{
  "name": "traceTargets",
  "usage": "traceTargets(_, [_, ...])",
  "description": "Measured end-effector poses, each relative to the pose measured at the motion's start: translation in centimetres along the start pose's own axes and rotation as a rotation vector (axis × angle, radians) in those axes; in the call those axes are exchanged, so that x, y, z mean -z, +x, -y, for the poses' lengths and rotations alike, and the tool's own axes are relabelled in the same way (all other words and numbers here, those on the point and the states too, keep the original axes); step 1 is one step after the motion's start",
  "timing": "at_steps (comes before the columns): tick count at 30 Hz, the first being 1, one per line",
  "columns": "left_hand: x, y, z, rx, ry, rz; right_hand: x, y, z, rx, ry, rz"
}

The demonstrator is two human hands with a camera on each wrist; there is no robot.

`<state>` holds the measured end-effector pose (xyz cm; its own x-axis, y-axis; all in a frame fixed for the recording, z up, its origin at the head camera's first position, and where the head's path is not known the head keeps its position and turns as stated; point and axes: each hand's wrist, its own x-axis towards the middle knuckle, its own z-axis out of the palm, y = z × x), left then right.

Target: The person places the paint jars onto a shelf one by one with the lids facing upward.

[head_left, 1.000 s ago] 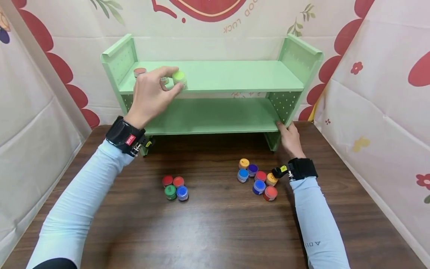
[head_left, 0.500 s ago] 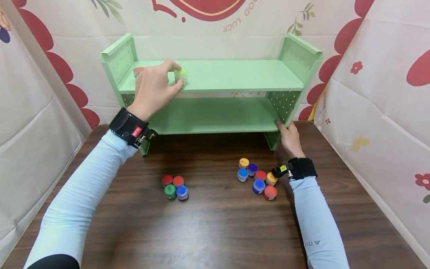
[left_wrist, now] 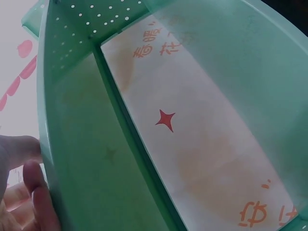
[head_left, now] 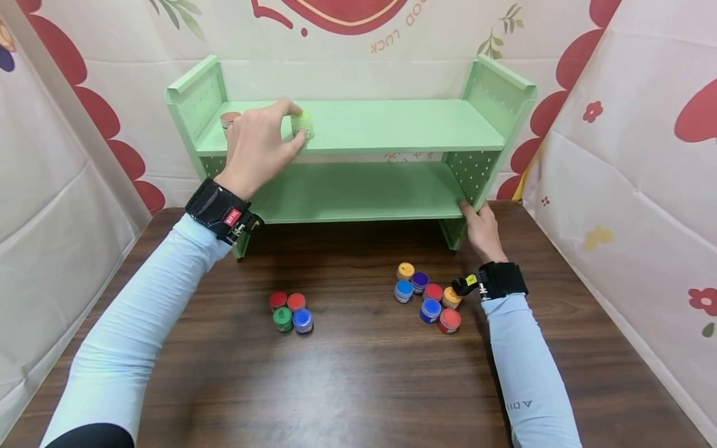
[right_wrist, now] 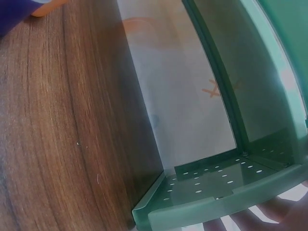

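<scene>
My left hand (head_left: 259, 146) pinches a small paint jar with a yellow-green lid (head_left: 301, 123) between thumb and fingers, near the front edge of the upper board of a green two-tier shelf (head_left: 403, 124). Another jar with a dull red lid (head_left: 228, 118) stands left of it, partly behind my hand. In the left wrist view, my left fingers (left_wrist: 43, 207) show beside the shelf's edge, while the jar is out of sight. My right hand (head_left: 483, 233) grips the right side panel of the shelf low down, thumb at the lower board; its fingers (right_wrist: 250, 221) show past the panel in the right wrist view.
On the brown wooden table (head_left: 347, 386), a group of jars with red, green and blue lids (head_left: 291, 311) stands left of centre. Several more jars in yellow, blue, purple and red (head_left: 428, 297) cluster near my right wrist. Printed cloth (head_left: 347, 78) hangs behind and on both sides.
My left hand has moved slightly up and back with the yellow-green jar, covering the jar just behind it. My right hand has stayed on the side panel.
</scene>
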<state>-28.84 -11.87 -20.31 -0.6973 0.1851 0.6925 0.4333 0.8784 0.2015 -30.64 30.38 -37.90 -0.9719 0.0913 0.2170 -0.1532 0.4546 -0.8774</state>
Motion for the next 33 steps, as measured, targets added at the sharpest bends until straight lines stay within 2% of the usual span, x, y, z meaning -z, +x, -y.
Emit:
traceTargets(13, [-0.2,0.0,-0.1,-0.004,-0.003,-0.004,0.0,-0.2,0.0,-0.002,0.004,-0.006])
traceTargets(16, [-0.2,-0.2,0.0,-0.019,-0.015,-0.026,0.0,-0.3,0.0,-0.004,0.007,-0.007])
traceTargets(18, [-0.3,-0.6,0.1,-0.038,-0.031,-0.064,0.0,-0.2,0.0,-0.007,0.007,-0.005])
traceTargets(23, [-0.8,-2.4,0.3,-0.122,-0.112,-0.230,-0.1,-0.2,-0.1,-0.007,0.002,0.001])
traceTargets(26, [-1.2,-4.0,0.5,-0.184,-0.170,-0.302,0.0,-0.2,-0.1,-0.002,0.001,0.001])
traceTargets(29, [-1.6,-5.7,0.7,-0.239,-0.217,-0.316,0.0,-0.1,-0.1,0.002,0.003,0.002])
traceTargets(33, [-2.2,-7.9,0.6,-0.327,-0.303,-0.244,0.1,0.0,-0.1,-0.001,0.004,-0.002])
